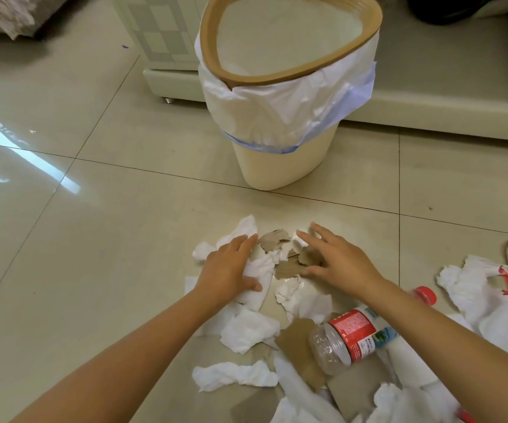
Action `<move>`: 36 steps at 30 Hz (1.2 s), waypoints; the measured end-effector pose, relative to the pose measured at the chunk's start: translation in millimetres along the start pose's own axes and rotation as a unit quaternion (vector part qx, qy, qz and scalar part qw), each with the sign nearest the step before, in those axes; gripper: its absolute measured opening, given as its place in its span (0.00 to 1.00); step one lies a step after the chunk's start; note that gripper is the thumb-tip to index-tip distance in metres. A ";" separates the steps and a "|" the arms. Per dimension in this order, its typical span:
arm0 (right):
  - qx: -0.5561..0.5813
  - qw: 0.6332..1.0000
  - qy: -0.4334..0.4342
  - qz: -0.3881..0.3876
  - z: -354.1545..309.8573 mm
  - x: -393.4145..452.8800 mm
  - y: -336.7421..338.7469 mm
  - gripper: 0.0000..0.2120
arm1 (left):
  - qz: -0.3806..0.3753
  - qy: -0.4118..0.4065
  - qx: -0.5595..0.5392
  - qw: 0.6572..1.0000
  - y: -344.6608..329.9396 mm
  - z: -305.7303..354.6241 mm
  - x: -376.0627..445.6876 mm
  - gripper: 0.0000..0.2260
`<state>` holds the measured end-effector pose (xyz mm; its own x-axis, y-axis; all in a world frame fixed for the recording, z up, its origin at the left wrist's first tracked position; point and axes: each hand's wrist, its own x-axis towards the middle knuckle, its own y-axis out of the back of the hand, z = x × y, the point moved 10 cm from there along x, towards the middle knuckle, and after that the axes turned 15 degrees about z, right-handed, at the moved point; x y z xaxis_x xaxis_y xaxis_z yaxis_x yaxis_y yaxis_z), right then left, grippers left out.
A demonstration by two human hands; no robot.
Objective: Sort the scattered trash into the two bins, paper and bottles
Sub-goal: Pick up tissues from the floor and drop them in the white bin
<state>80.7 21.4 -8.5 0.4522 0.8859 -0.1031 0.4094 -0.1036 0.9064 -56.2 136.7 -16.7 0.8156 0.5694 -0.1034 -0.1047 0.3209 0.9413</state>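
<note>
A cream bin (pixel 280 166) with a white liner and a brown rim stands on the floor straight ahead. In front of it lies a heap of white tissues (pixel 248 331) and torn brown cardboard pieces (pixel 289 267). My left hand (pixel 231 267) rests flat on crumpled white tissue (pixel 260 267) at the heap's left. My right hand (pixel 335 257) lies spread over the cardboard scraps, fingers straight. A clear plastic bottle (pixel 350 340) with a red label lies under my right forearm.
White furniture bases run behind the bin (pixel 429 114). A red bottle cap (pixel 425 296) and more white crumpled bags with red print (pixel 478 285) lie at the right. Larger cardboard sheets (pixel 353 389) sit at the bottom. Bare tile floor (pixel 78 239) stretches to the left.
</note>
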 end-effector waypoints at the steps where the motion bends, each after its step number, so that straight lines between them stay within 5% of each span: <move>1: 0.003 1.000 0.011 -0.002 -7.0 0.8 -3.4 0.39 | -0.004 0.004 -0.004 1.000 -1.8 -2.4 -1.0 0.44; 9: -0.053 0.987 0.136 -0.060 -50.8 26.9 -32.2 0.44 | 0.000 -0.030 -0.075 0.997 5.6 -7.4 -1.2 0.41; 15: -0.081 0.983 0.163 0.004 -61.8 35.1 -35.4 0.25 | 0.000 -0.035 0.046 0.998 4.8 -28.3 -6.4 0.35; 18: -0.055 0.975 0.197 0.088 -66.0 25.5 -23.5 0.22 | 0.063 -0.052 0.058 0.995 15.5 -21.7 -2.4 0.20; 23: -0.104 0.964 0.214 0.119 -53.2 11.5 -17.0 0.23 | 0.156 -0.117 0.083 0.977 24.0 -7.0 3.0 0.05; 27: -0.110 0.964 0.197 0.143 -45.4 2.8 5.7 0.27 | 0.205 -0.187 0.076 0.958 39.6 20.1 1.0 0.15; 36: 0.004 0.935 0.145 0.325 -53.2 -24.6 133.0 0.18 | 0.402 -0.284 0.063 0.868 156.9 74.4 -16.4 0.08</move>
<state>81.9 9.8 136.4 0.3744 0.7197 0.5847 0.1297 -0.6650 0.7355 -43.6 121.4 156.6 0.6606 0.0944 0.7447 -0.7360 -0.1137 0.6673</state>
